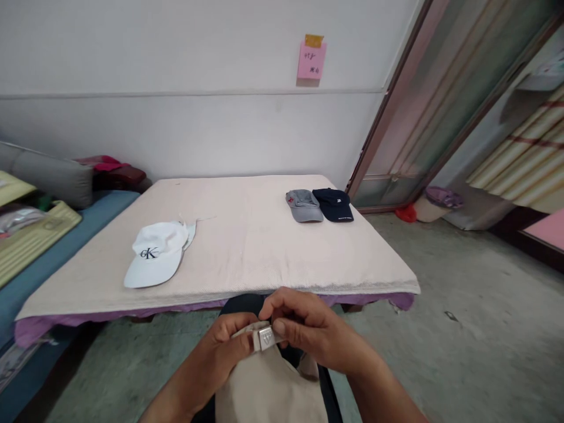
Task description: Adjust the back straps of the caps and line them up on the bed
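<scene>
My left hand [224,346] and my right hand [308,332] meet low in the middle of the view. Both pinch the back strap of a beige cap [268,388], at its small metal buckle [265,339]. The beige cap hangs below my fingers, in front of my lap. A white cap [156,252] with a dark logo lies on the left of the cloth-covered table [247,247]. A grey cap [304,205] and a navy cap [335,204] sit side by side at the table's far right.
A blue mattress [48,258] with pillows and bedding lies left of the table. A pink note [311,59] hangs on the white wall. A sliding door [423,117] and a bare concrete floor [462,323] are on the right.
</scene>
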{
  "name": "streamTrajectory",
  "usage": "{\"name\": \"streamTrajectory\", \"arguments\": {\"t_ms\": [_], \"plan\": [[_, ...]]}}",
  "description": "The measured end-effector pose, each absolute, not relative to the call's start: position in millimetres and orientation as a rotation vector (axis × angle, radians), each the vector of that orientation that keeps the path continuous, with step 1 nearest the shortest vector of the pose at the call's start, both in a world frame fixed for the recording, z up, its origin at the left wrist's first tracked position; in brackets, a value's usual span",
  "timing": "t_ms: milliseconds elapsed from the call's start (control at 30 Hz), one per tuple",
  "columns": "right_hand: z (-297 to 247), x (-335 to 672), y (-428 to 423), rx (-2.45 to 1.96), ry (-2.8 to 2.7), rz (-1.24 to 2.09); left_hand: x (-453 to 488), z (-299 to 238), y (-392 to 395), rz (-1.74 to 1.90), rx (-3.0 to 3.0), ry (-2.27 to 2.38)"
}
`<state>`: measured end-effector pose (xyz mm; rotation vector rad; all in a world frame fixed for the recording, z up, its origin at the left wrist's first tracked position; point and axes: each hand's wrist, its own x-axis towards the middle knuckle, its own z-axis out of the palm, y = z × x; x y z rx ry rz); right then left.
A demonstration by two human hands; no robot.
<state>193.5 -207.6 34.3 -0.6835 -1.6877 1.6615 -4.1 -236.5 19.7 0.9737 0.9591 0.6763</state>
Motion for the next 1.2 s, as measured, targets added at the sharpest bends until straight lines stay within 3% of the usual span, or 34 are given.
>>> {"name": "streamTrajectory", "arguments": {"t_ms": [667, 1200], "plan": [[31, 188, -207, -0.816, -1.598, 1.652, -4, 19, -236, 0.718, 0.917, 0.991], [39, 173, -214, -0.922, -1.878, 1.246, 1, 25, -233, 0.682, 1.005, 0.990]]}}
